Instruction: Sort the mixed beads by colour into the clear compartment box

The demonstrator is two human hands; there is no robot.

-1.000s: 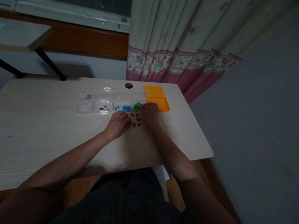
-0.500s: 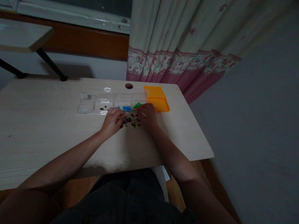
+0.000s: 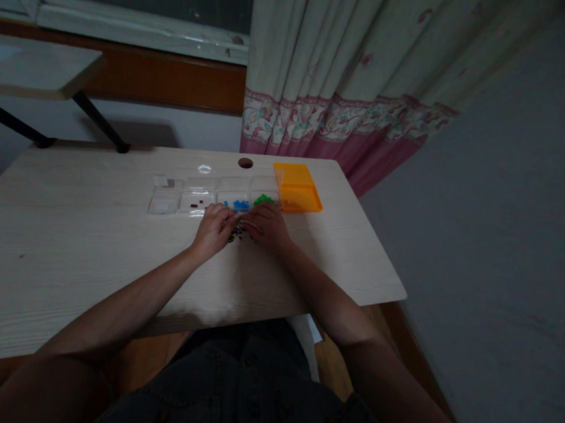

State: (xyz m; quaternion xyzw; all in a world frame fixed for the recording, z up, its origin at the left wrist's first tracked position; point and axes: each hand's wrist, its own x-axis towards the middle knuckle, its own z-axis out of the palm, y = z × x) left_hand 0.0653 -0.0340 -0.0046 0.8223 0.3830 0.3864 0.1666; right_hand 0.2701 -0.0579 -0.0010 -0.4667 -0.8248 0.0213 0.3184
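Note:
My left hand point(image 3: 213, 229) rests at the left of a small pile of mixed pieces point(image 3: 236, 233), its fingers bent together at the pile's edge. Over the right part of that pile lies my right hand point(image 3: 267, 227), its fingertips close to the left hand's. Whether a piece is between the fingers of either hand is too small to make out. Just behind the hands stand clear plastic trays point(image 3: 164, 204) with compartments. One holds blue pieces point(image 3: 241, 205), another green pieces point(image 3: 263, 200), and a third a few dark red pieces point(image 3: 194, 205).
An orange open box point(image 3: 301, 200) stands right of the trays. Behind them is a round hole point(image 3: 245, 163) in the pale wooden table point(image 3: 94, 252). A raised shelf point(image 3: 31, 65) is at the back left. A curtain point(image 3: 333, 103) hangs behind the table.
My right hand has moved left and slightly toward me, from beside the green pieces to over the pile, and now covers much of it. My left hand has hardly moved.

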